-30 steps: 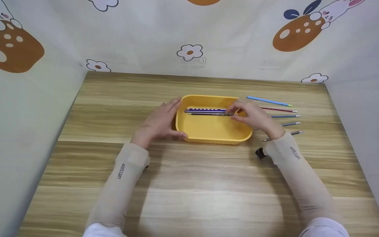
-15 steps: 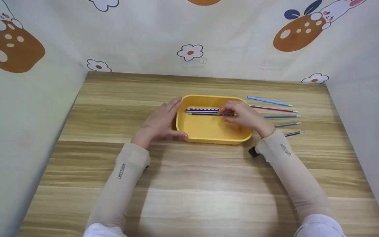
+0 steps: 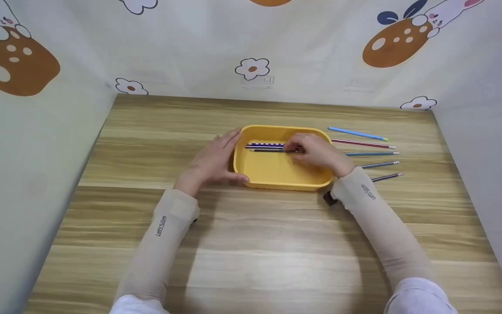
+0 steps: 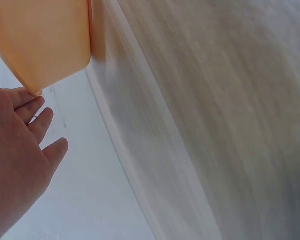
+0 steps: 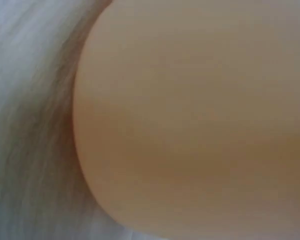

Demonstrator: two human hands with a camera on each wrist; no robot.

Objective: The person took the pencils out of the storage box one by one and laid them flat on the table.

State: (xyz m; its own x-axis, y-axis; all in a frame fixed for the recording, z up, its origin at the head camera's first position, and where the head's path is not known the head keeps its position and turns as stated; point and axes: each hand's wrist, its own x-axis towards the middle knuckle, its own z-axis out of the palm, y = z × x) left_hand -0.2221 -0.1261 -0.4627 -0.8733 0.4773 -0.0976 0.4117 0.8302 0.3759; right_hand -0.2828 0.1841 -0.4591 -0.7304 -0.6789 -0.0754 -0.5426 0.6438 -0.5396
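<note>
A yellow plastic box point(image 3: 273, 174) sits on the table with several dark pencils point(image 3: 266, 145) lying side by side in it. My left hand point(image 3: 211, 159) rests against the box's left end, fingers straight along the side and thumb at the front corner. In the left wrist view, fingertips of the left hand point(image 4: 20, 150) touch the rim of the box point(image 4: 45, 40). Reaching inside over the right end, my right hand point(image 3: 318, 153) pinches a dark pencil point(image 3: 268, 151) beside the others. Only the box's wall point(image 5: 190, 125) fills most of the right wrist view; that hand is hidden there.
Right of the box lie a light blue pen-like stick point(image 3: 357, 133), a red pencil point(image 3: 364, 143), blue pencils point(image 3: 373, 154) and a dark pencil point(image 3: 388, 177), some partly covered by the right arm. Patterned sheeting point(image 3: 190, 56) stands behind the wooden table point(image 3: 273, 244).
My right hand has moved left and deeper into the box along the row of pencils, its forearm shifting left too. The left hand stays at the box's end.
</note>
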